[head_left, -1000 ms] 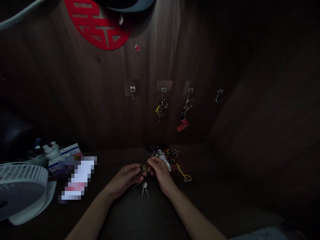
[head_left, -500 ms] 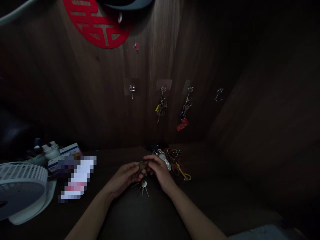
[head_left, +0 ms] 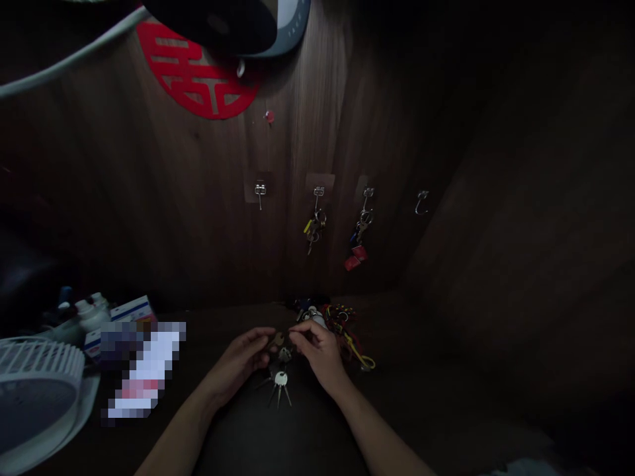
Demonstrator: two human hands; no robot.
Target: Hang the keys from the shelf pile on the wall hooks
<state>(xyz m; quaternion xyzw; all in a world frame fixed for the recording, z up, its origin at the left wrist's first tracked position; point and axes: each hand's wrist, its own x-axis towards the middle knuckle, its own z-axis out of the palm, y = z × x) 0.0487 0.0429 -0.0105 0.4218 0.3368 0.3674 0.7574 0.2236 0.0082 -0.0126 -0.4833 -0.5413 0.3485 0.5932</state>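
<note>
A bunch of keys [head_left: 280, 380] hangs between my two hands, several silver keys dangling below a brass-coloured key [head_left: 278, 340]. My left hand [head_left: 243, 360] is closed, its thumb and fingers pinching the brass-coloured key. Facing it, my right hand [head_left: 320, 354] is pinched shut at the upper right of the same bunch; its exact hold is too dark and small to make out. Behind my right hand lies a heap of cords and lanyards [head_left: 354, 340], red, yellow and black, with metal rings among them.
Four wall hooks would be several: hooks line the wooden back panel, with a bare left hook [head_left: 260, 192], yellow-tagged keys [head_left: 314, 230], red-tagged keys [head_left: 360, 241] and a bare right hook [head_left: 421, 201]. Left stand a white fan [head_left: 44, 396], bottles [head_left: 92, 314] and boxes [head_left: 133, 309].
My hands have drawn slightly apart at the fingertips, and more of the bunch now hangs free below them. The camera view has tilted up a little.
</note>
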